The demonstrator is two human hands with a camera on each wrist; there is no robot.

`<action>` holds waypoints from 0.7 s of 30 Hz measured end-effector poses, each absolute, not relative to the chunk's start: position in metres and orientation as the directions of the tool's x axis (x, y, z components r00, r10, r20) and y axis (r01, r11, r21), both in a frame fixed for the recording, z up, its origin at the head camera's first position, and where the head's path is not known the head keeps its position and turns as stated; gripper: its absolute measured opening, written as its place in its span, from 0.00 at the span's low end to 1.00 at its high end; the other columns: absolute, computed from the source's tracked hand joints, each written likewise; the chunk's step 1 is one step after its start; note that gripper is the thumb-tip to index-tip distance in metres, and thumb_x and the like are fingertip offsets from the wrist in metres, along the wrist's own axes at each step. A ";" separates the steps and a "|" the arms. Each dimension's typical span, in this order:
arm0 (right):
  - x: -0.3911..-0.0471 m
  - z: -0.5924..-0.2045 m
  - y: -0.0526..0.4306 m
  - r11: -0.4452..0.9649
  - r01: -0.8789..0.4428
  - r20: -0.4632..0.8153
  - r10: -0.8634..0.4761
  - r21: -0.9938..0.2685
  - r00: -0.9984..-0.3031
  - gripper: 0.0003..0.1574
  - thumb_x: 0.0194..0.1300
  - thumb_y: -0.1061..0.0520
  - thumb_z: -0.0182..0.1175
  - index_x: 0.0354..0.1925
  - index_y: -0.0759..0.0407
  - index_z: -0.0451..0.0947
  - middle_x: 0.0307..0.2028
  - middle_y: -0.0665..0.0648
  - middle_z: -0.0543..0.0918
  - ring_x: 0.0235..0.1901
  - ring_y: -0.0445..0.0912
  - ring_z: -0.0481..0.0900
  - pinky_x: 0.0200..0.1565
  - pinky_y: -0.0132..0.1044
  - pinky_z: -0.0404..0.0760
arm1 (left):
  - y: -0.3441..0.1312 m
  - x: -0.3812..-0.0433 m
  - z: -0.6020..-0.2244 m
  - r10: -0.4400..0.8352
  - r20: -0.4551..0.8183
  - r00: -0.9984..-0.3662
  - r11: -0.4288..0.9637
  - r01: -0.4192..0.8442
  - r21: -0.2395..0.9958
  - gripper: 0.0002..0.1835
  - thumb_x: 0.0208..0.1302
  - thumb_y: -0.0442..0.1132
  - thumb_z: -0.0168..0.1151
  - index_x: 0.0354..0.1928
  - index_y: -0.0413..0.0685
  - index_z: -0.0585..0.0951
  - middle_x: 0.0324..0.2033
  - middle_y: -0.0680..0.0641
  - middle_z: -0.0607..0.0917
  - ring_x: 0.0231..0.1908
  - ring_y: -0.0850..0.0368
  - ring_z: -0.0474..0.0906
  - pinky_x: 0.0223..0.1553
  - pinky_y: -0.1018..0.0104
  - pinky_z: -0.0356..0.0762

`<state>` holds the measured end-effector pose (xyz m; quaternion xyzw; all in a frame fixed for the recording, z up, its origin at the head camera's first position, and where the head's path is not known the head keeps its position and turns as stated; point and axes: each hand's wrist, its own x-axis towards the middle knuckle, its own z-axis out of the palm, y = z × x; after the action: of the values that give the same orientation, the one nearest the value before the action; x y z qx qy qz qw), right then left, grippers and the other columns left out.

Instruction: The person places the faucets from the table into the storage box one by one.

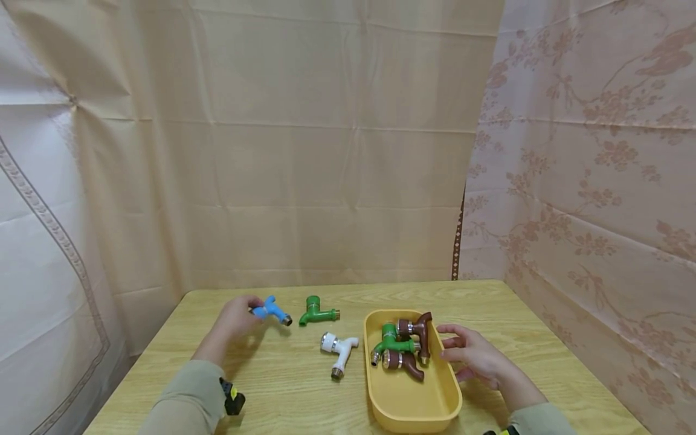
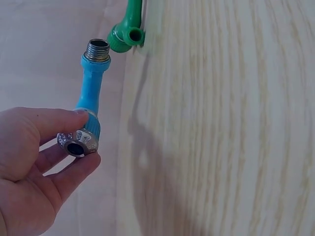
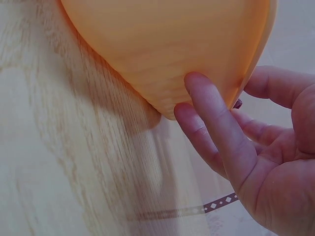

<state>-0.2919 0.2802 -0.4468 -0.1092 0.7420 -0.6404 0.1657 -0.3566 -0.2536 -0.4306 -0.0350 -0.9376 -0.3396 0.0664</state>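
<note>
My left hand [image 1: 241, 316] pinches a blue tap [image 1: 273, 310] by its knob end between thumb and fingers, and the left wrist view shows its threaded metal end [image 2: 98, 50] pointing away from the hand. Beyond it on the table lies a green tap [image 1: 319, 312]. A white tap [image 1: 341, 352] with a silver ring lies nearer the tray. My right hand [image 1: 478, 357] is at the right side of a yellow tray [image 1: 410, 426], its extended fingertips [image 3: 198, 81] against the outer wall. Inside the tray are a green tap [image 1: 401, 345] and two brown taps [image 1: 422, 331].
The wooden table [image 1: 283, 399] ends at the back before a beige curtain [image 1: 326, 181]. A floral curtain [image 1: 598, 181] hangs at the right, and a pale cloth [image 1: 43, 272] hangs at the left.
</note>
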 end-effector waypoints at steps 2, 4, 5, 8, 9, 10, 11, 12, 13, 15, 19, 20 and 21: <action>-0.292 -0.447 0.280 0.157 0.049 -0.106 -0.372 -0.986 -0.922 0.43 0.70 0.64 0.62 0.74 0.70 0.52 0.59 0.75 0.72 0.47 0.59 0.83 0.32 0.51 0.87 | -0.251 -0.357 -0.429 0.031 0.151 -0.988 0.758 0.122 0.641 0.14 0.63 0.29 0.65 0.51 0.38 0.83 0.45 0.43 0.85 0.48 0.44 0.80 0.50 0.46 0.78; -0.292 -0.447 0.280 0.158 0.051 -0.107 -0.371 -0.986 -0.922 0.43 0.69 0.64 0.62 0.74 0.70 0.53 0.59 0.75 0.72 0.47 0.59 0.83 0.32 0.52 0.87 | -0.249 -0.357 -0.428 0.036 0.152 -0.988 0.750 0.127 0.650 0.15 0.63 0.30 0.66 0.52 0.38 0.83 0.45 0.44 0.85 0.47 0.46 0.80 0.49 0.47 0.79; -0.292 -0.447 0.280 0.158 0.050 -0.106 -0.372 -0.986 -0.922 0.43 0.69 0.64 0.62 0.74 0.70 0.52 0.59 0.75 0.72 0.47 0.59 0.83 0.33 0.52 0.86 | -0.247 -0.356 -0.427 0.038 0.152 -0.988 0.747 0.129 0.652 0.15 0.63 0.30 0.66 0.52 0.38 0.83 0.45 0.44 0.85 0.47 0.46 0.81 0.49 0.48 0.79; -0.292 -0.447 0.280 0.158 0.052 -0.108 -0.371 -0.986 -0.922 0.43 0.69 0.64 0.61 0.74 0.69 0.53 0.59 0.75 0.72 0.47 0.59 0.83 0.33 0.52 0.87 | -0.243 -0.356 -0.424 0.041 0.150 -0.988 0.744 0.131 0.656 0.15 0.64 0.31 0.67 0.53 0.39 0.83 0.46 0.44 0.85 0.47 0.47 0.81 0.47 0.50 0.80; -0.292 -0.447 0.280 0.157 0.051 -0.107 -0.372 -0.986 -0.922 0.43 0.69 0.64 0.61 0.74 0.70 0.52 0.59 0.75 0.72 0.47 0.59 0.83 0.33 0.52 0.86 | -0.241 -0.356 -0.423 0.043 0.149 -0.988 0.744 0.132 0.655 0.15 0.64 0.32 0.68 0.53 0.39 0.83 0.47 0.44 0.85 0.47 0.47 0.81 0.47 0.51 0.81; -0.292 -0.447 0.280 0.156 0.050 -0.106 -0.372 -0.986 -0.922 0.43 0.69 0.64 0.61 0.74 0.70 0.53 0.59 0.75 0.72 0.47 0.59 0.83 0.33 0.52 0.86 | -0.239 -0.355 -0.422 0.047 0.150 -0.988 0.746 0.134 0.653 0.16 0.63 0.32 0.68 0.53 0.39 0.83 0.47 0.44 0.85 0.47 0.47 0.80 0.47 0.51 0.81; -0.292 -0.447 0.280 0.154 0.049 -0.104 -0.373 -0.987 -0.922 0.43 0.69 0.64 0.61 0.74 0.70 0.52 0.59 0.75 0.72 0.47 0.59 0.83 0.33 0.52 0.86 | -0.237 -0.355 -0.420 0.050 0.149 -0.988 0.746 0.136 0.652 0.16 0.63 0.32 0.68 0.53 0.39 0.84 0.47 0.44 0.85 0.47 0.47 0.80 0.46 0.51 0.81; -0.292 -0.447 0.280 0.155 0.047 -0.102 -0.373 -0.987 -0.922 0.43 0.69 0.65 0.61 0.74 0.70 0.53 0.59 0.75 0.72 0.47 0.59 0.83 0.33 0.52 0.86 | -0.236 -0.354 -0.419 0.053 0.150 -0.987 0.747 0.139 0.650 0.16 0.63 0.31 0.69 0.53 0.39 0.84 0.47 0.44 0.85 0.47 0.47 0.81 0.46 0.52 0.81; -0.292 -0.447 0.280 0.153 0.044 -0.099 -0.375 -0.987 -0.922 0.43 0.69 0.65 0.61 0.74 0.70 0.52 0.59 0.75 0.72 0.47 0.59 0.83 0.33 0.52 0.86 | -0.234 -0.354 -0.417 0.059 0.150 -0.987 0.746 0.144 0.650 0.16 0.63 0.31 0.69 0.53 0.39 0.83 0.47 0.44 0.85 0.47 0.47 0.81 0.46 0.52 0.81; -0.292 -0.447 0.279 0.150 0.041 -0.095 -0.380 -0.988 -0.920 0.43 0.70 0.65 0.61 0.74 0.70 0.52 0.59 0.75 0.72 0.46 0.59 0.83 0.33 0.53 0.86 | -0.231 -0.353 -0.414 0.069 0.152 -0.986 0.745 0.153 0.650 0.16 0.63 0.31 0.69 0.53 0.39 0.83 0.48 0.43 0.85 0.48 0.46 0.81 0.46 0.52 0.82; -0.292 -0.447 0.280 0.148 0.042 -0.096 -0.382 -0.988 -0.919 0.42 0.70 0.65 0.61 0.74 0.71 0.51 0.60 0.76 0.72 0.47 0.60 0.83 0.32 0.53 0.86 | -0.225 -0.352 -0.411 0.087 0.164 -0.983 0.743 0.174 0.647 0.16 0.62 0.31 0.70 0.53 0.39 0.83 0.48 0.44 0.85 0.48 0.46 0.81 0.46 0.52 0.82; -0.292 -0.447 0.280 0.150 0.043 -0.097 -0.381 -0.988 -0.920 0.43 0.70 0.65 0.61 0.74 0.70 0.51 0.60 0.76 0.72 0.47 0.60 0.83 0.32 0.53 0.86 | -0.224 -0.352 -0.411 0.092 0.166 -0.982 0.742 0.179 0.646 0.16 0.63 0.31 0.70 0.53 0.40 0.83 0.48 0.44 0.85 0.49 0.45 0.81 0.46 0.51 0.82; -0.292 -0.447 0.280 0.154 0.043 -0.099 -0.379 -0.987 -0.920 0.43 0.70 0.65 0.61 0.74 0.70 0.51 0.60 0.75 0.72 0.47 0.60 0.83 0.32 0.52 0.86 | -0.223 -0.353 -0.410 0.097 0.170 -0.981 0.742 0.185 0.644 0.16 0.63 0.31 0.70 0.53 0.40 0.84 0.48 0.44 0.85 0.49 0.45 0.82 0.46 0.52 0.83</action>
<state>-0.2921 0.2797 -0.4475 -0.1131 0.7414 -0.6407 0.1647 -0.3526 -0.2231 -0.4104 -0.0758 -0.9312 -0.3509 0.0624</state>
